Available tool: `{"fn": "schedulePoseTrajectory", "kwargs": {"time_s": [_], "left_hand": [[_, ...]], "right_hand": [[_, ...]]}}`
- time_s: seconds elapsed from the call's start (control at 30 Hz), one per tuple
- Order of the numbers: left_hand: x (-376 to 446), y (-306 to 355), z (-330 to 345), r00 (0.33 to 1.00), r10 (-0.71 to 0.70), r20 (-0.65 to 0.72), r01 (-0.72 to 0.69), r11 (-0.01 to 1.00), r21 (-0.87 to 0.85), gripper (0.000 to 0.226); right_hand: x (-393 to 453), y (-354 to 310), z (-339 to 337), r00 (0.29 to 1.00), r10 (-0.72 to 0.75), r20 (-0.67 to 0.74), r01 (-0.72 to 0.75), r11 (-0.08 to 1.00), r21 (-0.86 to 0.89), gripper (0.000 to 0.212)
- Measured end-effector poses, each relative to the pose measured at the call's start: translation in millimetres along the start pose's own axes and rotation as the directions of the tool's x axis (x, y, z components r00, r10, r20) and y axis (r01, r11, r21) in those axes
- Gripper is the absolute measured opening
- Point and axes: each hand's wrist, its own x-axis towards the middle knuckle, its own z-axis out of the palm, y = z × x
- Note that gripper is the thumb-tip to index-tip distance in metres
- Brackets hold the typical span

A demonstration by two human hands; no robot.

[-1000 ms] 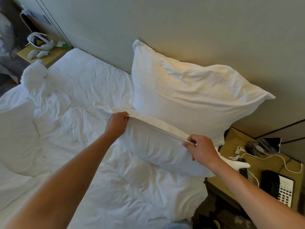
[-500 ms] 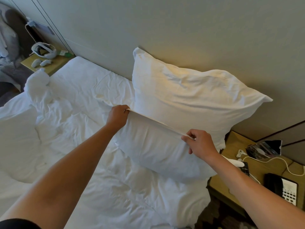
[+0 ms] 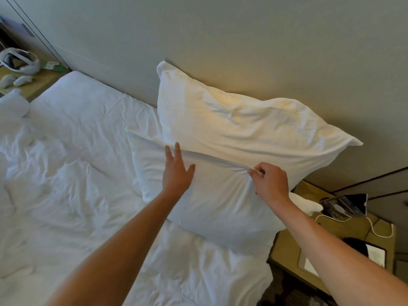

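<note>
Our right grip point(image 3: 270, 184) pinches the top edge of the white fabric pillowcase point(image 3: 220, 208), its pillow inside, lying on the white bed point(image 3: 88, 133); our left grip point(image 3: 176, 173) rests flat on it, fingers straight.

No text, number or brand can be read. Far to the left of the left hand point(image 3: 176, 171), a small green-and-white card point(image 3: 54, 66) on the far nightstand point(image 3: 33, 88) is too blurred to make out. Below and right of the right hand point(image 3: 271, 184), the telephone point(image 3: 373, 252) faceplate shows no legible marks. The glossy printed sheet point(image 3: 346, 205) just right of that hand shows none either.
</note>
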Motion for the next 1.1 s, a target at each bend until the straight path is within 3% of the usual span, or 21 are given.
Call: {"fn": "schedulePoseTrajectory", "kwargs": {"time_s": [0.13,0.2,0.23,0.33,0.43,0.53,0.73,1.1], "left_hand": [[-32,4,49,0.981,-0.122,0.153,0.131,0.99,-0.05,0.101],[-44,7,66,0.972,-0.134,0.191,0.145,0.989,-0.044,0.1],[-49,8,73,0.971,-0.136,0.198,0.147,0.988,-0.046,0.098],[-62,14,87,0.973,-0.128,0.193,0.133,0.991,-0.014,0.093],[-76,18,96,0.975,-0.106,0.194,0.105,0.994,0.019,0.091],[-92,23,102,0.972,-0.099,0.213,0.095,0.995,0.028,0.09],[-126,47,115,0.954,-0.117,0.278,0.115,0.993,0.022,0.088],[-169,104,145,0.919,-0.282,0.276,0.295,0.956,-0.006,0.087]], "right_hand": [[-3,13,11,0.999,-0.021,0.03,0.022,0.999,-0.028,0.028],[-5,16,16,0.995,-0.086,0.057,0.091,0.991,-0.096,0.013],[-7,19,18,0.989,-0.128,0.071,0.137,0.98,-0.141,0.016],[-18,35,18,0.955,-0.271,0.123,0.296,0.903,-0.312,0.055],[-35,62,12,0.906,-0.36,0.222,0.422,0.807,-0.412,0.063],[-53,92,3,0.894,-0.304,0.329,0.43,0.79,-0.437,0.064],[-70,131,-19,0.907,-0.192,0.375,0.357,0.822,-0.444,0.066],[-50,169,-42,0.801,-0.259,0.54,0.468,0.833,-0.295,0.07]]}}
